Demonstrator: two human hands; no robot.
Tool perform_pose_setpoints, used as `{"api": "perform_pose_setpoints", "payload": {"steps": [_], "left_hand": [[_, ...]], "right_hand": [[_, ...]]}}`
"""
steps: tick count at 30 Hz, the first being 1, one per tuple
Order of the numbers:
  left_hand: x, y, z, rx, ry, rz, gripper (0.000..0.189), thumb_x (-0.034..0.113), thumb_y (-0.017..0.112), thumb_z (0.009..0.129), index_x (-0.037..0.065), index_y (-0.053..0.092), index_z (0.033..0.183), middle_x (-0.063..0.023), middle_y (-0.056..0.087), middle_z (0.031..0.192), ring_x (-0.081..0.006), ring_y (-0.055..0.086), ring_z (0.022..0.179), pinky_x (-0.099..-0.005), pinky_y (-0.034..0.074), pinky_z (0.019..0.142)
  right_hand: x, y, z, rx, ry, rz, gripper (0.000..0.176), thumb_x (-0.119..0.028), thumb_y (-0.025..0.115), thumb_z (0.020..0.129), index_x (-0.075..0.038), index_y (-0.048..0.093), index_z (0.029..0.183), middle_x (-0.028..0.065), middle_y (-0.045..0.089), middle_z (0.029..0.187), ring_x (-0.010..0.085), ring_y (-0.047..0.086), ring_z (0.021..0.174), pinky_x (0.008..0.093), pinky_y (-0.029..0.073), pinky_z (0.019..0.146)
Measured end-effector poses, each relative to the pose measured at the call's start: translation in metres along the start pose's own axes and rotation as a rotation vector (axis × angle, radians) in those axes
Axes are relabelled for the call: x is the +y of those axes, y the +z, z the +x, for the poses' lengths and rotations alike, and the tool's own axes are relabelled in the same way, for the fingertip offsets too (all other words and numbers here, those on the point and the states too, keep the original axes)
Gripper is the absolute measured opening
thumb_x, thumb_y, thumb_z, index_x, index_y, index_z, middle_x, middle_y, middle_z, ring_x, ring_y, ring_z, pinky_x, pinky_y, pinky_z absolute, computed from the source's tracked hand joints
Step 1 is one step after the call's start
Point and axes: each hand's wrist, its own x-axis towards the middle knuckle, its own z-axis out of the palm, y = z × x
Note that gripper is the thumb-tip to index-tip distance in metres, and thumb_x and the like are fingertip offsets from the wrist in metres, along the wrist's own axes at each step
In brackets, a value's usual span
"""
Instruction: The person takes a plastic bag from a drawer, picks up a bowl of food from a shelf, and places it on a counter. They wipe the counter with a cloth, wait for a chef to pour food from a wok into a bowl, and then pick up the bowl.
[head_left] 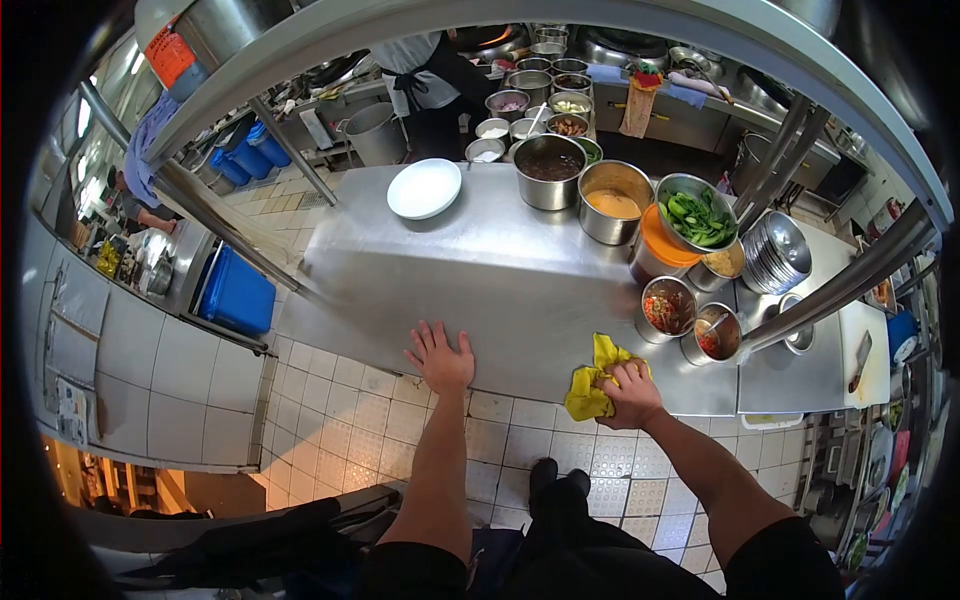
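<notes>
My left hand [443, 360] lies flat near the front edge of the steel counter [480, 300], its fingers spread and nothing in it. To the right, my right hand [631, 395] grips a crumpled yellow cloth [590, 392] at the same front edge, and part of the cloth is hidden under the fingers. Just beyond that hand stand a steel pot of red chopped sauce [667, 308] and a second pot with a spoon [711, 333]. A white plate [424, 188] rests on the far left part of the counter.
Behind are a pot of dark sauce [549, 172], a pot of orange sauce [613, 203] and a bowl of green vegetables [697, 217]. Stacked metal plates [776, 252] and a knife [860, 361] on a white board are at right. A person in an apron [425, 85] stands across the counter.
</notes>
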Motion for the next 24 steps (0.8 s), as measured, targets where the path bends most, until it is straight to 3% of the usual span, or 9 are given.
{"api": "perform_pose_setpoints", "payload": {"steps": [18, 24], "left_hand": [[-0.0023, 0.0035, 0.0003, -0.01, 0.001, 0.009, 0.062, 0.049, 0.044, 0.093, 0.013, 0.044, 0.144, -0.0108, 0.028, 0.157, -0.0305, 0.019, 0.147, -0.0545, 0.005, 0.119], [-0.0019, 0.0022, 0.0, 0.016, 0.005, -0.014, 0.062, 0.048, 0.049, 0.092, 0.012, 0.046, 0.143, -0.0124, 0.033, 0.155, -0.0318, 0.022, 0.146, -0.0557, 0.007, 0.119]], "right_hand": [[-0.0018, -0.0034, 0.0, -0.035, 0.012, -0.016, 0.065, -0.047, 0.082, 0.056, -0.017, 0.062, 0.11, 0.0102, 0.053, 0.115, 0.0304, 0.051, 0.111, 0.0527, 0.036, 0.1], [-0.0024, -0.0033, -0.0001, -0.06, 0.026, -0.027, 0.065, -0.047, 0.081, 0.056, -0.018, 0.061, 0.11, 0.0101, 0.053, 0.115, 0.031, 0.051, 0.111, 0.0531, 0.036, 0.1]]}}
